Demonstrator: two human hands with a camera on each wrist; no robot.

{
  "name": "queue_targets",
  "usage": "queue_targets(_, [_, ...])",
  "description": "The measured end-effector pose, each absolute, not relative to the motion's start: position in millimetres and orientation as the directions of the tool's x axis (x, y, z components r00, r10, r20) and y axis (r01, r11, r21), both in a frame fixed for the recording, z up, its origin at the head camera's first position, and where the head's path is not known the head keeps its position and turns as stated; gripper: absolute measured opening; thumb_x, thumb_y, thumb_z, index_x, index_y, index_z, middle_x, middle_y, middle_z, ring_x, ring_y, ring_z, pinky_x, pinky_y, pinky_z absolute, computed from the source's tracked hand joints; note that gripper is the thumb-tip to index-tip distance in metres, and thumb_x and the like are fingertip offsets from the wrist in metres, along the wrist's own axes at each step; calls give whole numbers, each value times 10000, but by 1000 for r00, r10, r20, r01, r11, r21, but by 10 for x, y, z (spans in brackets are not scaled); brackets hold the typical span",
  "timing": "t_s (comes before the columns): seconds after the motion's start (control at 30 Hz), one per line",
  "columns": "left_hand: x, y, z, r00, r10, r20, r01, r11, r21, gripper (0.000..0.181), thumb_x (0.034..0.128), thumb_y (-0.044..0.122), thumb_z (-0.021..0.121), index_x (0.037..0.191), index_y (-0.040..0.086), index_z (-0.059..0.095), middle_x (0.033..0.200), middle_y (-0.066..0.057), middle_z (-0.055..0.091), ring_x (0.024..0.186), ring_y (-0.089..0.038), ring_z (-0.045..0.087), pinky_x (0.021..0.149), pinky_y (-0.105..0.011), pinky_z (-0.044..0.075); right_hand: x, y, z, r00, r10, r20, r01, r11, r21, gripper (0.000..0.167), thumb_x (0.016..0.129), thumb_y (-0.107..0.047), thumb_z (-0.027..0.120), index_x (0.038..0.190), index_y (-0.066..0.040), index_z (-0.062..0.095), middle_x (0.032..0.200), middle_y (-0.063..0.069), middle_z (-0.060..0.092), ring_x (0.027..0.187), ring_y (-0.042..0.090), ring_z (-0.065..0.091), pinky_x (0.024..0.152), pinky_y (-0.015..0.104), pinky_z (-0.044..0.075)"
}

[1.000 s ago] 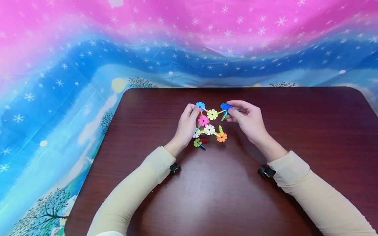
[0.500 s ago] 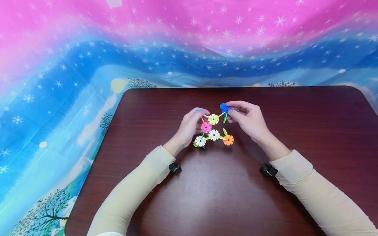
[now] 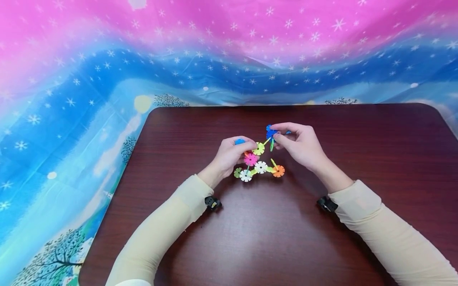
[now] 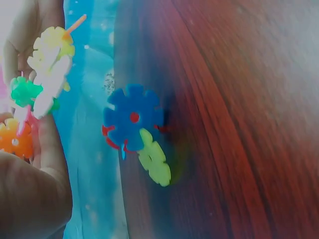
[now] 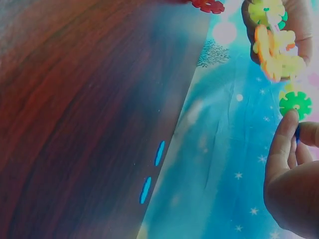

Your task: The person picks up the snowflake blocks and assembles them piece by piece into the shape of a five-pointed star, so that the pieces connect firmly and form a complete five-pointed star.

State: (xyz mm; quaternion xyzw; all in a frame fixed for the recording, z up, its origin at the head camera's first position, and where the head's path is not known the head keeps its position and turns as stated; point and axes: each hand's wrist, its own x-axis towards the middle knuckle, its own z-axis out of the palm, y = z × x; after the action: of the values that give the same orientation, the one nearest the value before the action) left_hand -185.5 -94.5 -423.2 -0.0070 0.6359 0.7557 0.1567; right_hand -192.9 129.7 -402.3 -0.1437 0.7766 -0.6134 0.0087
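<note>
My left hand (image 3: pixel 227 157) grips a chain of slotted plastic snowflake discs, its thumb lying across the near side. A light blue disc (image 3: pixel 239 141) shows above the thumb, with a yellow disc (image 3: pixel 259 149) at the thumb tip. Below these are a pink disc (image 3: pixel 251 159), two white discs (image 3: pixel 261 167) and an orange disc (image 3: pixel 278 171). My right hand (image 3: pixel 302 141) pinches a dark blue disc (image 3: pixel 270 134) between thumb and fingers. A green disc (image 5: pixel 295 105) sits at its fingertips in the right wrist view. Whether the dark blue disc is joined to the yellow one is unclear.
In the left wrist view a separate blue disc (image 4: pixel 134 117) with red and yellow-green pieces rests on the dark wooden table (image 3: pixel 250 238). Light blue discs (image 5: pixel 159 153) lie near the table's edge in the right wrist view. A snowflake-patterned cloth (image 3: pixel 229 59) hangs behind.
My left hand has shifted its hold; its thumb has moved right from the light blue disc to the yellow one. The chain has tipped slightly down and towards me. The right hand has barely moved.
</note>
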Motion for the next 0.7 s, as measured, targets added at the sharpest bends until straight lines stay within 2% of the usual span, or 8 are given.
queue_targets(0.17, [-1837,-917,-4221,-958,188,-215,-245,-154,957,128,911,99,767,982,-4,745,826,-28,697,662,-111,654,645,-267,584,-1901,1276,-4024,-960,-199,199,-243,229,-942,260,984,-78,713,1238,-30,747,969,174,699,758,203,754,748,263,610])
queue_targets(0.4, [-1838,-889,-4267,-960,159,-229,-257,-182,949,115,910,70,759,989,-12,747,844,-42,716,691,-128,699,655,-272,594,-1861,1263,-4034,-956,-188,223,-267,251,-931,259,984,-83,718,1232,-14,744,963,168,703,754,240,746,744,249,606])
queue_targets(0.6, [-1849,-867,-4277,-964,166,-207,-237,-187,953,133,910,83,759,996,-18,745,833,-45,717,689,-130,703,660,-270,596,-1856,1269,-4066,-965,-175,195,-230,212,-950,274,989,-78,711,1247,11,728,953,185,694,748,193,744,773,249,604])
queue_targets(0.7, [-1852,-872,-4272,-966,158,-204,-232,-185,955,140,922,106,757,1002,-9,745,856,-42,715,712,-146,723,683,-282,603,-1898,1286,-4061,-962,-201,187,-224,183,-957,293,1000,-85,699,1272,27,706,983,176,698,785,232,749,775,284,612])
